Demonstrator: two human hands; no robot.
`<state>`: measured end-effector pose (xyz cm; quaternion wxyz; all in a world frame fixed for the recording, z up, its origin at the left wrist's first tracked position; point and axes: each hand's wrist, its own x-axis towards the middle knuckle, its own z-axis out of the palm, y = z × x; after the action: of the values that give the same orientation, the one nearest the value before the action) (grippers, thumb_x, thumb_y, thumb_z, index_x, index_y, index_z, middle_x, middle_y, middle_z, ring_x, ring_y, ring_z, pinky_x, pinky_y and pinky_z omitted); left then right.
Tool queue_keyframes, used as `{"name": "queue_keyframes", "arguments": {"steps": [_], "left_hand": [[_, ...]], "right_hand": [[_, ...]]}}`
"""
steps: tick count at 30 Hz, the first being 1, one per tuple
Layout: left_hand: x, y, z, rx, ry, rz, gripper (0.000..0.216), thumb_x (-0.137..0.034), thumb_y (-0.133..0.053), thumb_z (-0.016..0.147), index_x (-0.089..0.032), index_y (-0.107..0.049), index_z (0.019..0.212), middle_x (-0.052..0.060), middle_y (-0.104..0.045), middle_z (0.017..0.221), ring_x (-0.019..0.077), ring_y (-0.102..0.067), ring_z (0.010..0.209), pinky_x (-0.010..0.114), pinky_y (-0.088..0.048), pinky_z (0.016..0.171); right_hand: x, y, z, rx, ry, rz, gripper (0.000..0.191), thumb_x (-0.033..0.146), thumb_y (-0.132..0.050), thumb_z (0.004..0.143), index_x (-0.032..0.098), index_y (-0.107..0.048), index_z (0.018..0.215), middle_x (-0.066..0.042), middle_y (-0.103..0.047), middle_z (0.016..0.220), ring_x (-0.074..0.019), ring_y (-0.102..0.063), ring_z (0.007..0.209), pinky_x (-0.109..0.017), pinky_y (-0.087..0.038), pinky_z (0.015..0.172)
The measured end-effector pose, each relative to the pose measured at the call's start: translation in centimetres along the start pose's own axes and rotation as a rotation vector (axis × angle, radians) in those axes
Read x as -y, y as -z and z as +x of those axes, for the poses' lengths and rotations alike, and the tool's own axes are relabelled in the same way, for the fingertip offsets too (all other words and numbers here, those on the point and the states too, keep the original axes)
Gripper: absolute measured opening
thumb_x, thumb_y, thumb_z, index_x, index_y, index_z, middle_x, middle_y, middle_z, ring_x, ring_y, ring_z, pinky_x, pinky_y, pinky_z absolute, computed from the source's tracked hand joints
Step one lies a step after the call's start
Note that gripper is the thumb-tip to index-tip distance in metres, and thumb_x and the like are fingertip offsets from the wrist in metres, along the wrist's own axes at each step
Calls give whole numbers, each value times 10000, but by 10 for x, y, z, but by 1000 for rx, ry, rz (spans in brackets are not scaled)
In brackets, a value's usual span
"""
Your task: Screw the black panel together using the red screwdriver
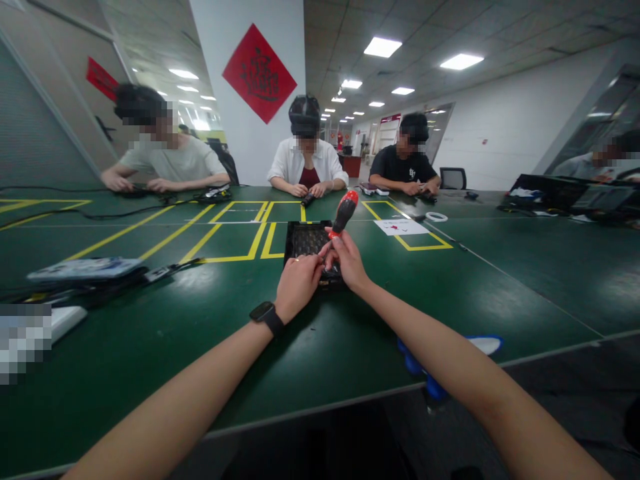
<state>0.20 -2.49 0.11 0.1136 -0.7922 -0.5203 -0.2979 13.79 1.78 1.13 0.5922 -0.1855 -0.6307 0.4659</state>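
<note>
A screwdriver [345,212] with a red and dark grey handle stands tilted over a black open case [289,241], handle upward. My right hand [351,262] is closed around its lower part. Against it, at the screwdriver's lower end, my left hand [299,285] has its fingers pinched together; whatever they hold is hidden. Both hands rest over the near half of the case, which lies on the green table [350,353]. The inside of the case looks dark and textured, and small parts in it cannot be made out. A dark watch [267,316] is on my left wrist.
A flat light-coloured device [86,269] and cables lie at the left. Right of the case are a printed white sheet [401,227] and a white ring [437,217]. A blue-edged object [486,345] sits under my right forearm. Several people work across the table.
</note>
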Motion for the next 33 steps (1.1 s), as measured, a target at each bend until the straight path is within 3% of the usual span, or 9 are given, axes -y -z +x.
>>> {"name": "queue_keyframes", "arguments": {"steps": [15, 33], "left_hand": [[-4, 3, -1, -8, 33, -43, 71, -248, -476, 868, -190, -514, 856, 46, -621, 856, 191, -564, 828, 317, -364, 746], [-2, 1, 0, 16, 17, -28, 170, -243, -413, 899, -182, -567, 935, 72, -649, 909, 202, -580, 851, 327, -371, 759]], "right_hand": [[5, -2, 0, -11, 19, -47, 390, 466, -436, 871, 209, -457, 1164, 28, -599, 726, -40, -487, 431, -167, -414, 429], [2, -1, 2, -40, -3, 4, 357, 456, -421, 880, 195, -453, 1122, 33, -599, 700, -43, -493, 410, -170, -418, 423]]}}
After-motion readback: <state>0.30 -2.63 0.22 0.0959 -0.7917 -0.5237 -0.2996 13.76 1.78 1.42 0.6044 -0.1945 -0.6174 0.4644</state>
